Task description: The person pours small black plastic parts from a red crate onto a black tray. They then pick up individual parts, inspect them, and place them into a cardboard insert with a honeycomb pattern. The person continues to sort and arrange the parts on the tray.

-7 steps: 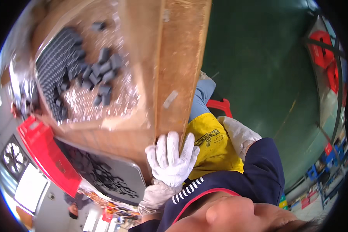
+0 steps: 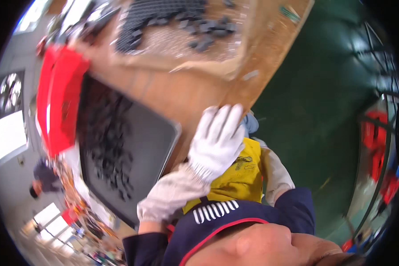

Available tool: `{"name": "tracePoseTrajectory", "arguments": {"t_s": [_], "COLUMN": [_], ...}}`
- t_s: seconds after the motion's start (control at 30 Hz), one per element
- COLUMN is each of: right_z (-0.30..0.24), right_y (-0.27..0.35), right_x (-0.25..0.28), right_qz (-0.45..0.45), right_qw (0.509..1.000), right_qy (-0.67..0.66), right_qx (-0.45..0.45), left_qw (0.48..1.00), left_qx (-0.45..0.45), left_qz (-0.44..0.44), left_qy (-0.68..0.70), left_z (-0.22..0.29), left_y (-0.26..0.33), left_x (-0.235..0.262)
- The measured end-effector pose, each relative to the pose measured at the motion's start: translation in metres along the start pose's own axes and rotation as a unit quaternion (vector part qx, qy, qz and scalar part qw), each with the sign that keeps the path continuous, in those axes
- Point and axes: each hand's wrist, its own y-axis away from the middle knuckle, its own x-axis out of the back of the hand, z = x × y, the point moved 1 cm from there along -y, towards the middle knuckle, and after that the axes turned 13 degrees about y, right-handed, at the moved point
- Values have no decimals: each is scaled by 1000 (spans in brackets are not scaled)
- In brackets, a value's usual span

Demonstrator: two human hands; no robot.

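My left hand, in a white knitted glove, lies palm down at the near edge of the wooden table. Its fingers are stretched out and fairly close together, and nothing shows in them. Beside its wrist is the corner of a dark grey tray with many small black pieces in it. Farther off, dark grey blocks lie loose and in rows on a clear plastic-covered sheet. Of my right arm only the pale sleeve shows, beside my yellow apron; that hand is hidden.
A red plastic bin stands left of the tray. A person is at the far left. To the right of the table's edge is dark green floor, with red objects along its far side.
The view has turned, so table, blocks and tray sit differently in the picture. My left hand's fingers, spread before, are now closer together. The tray shows more fully.
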Motion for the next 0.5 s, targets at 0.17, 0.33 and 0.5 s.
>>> {"name": "tracePoseTrajectory", "arguments": {"t_s": [0.17, 0.33, 0.5], "right_z": [78, 8, -45], "right_y": [-47, 54, 129], "right_x": [61, 193, 198], "right_qz": [305, 411, 334], "right_qw": [882, 777, 850], "right_qy": [-352, -404, -222], "right_qx": [70, 253, 341], "left_qw": [993, 978, 923], "left_qx": [-44, -67, 165], "left_qz": [104, 164, 44], "left_qy": [36, 111, 344], "left_z": [4, 34, 57], "left_y": [13, 80, 229], "left_x": [-2, 12, 42]}}
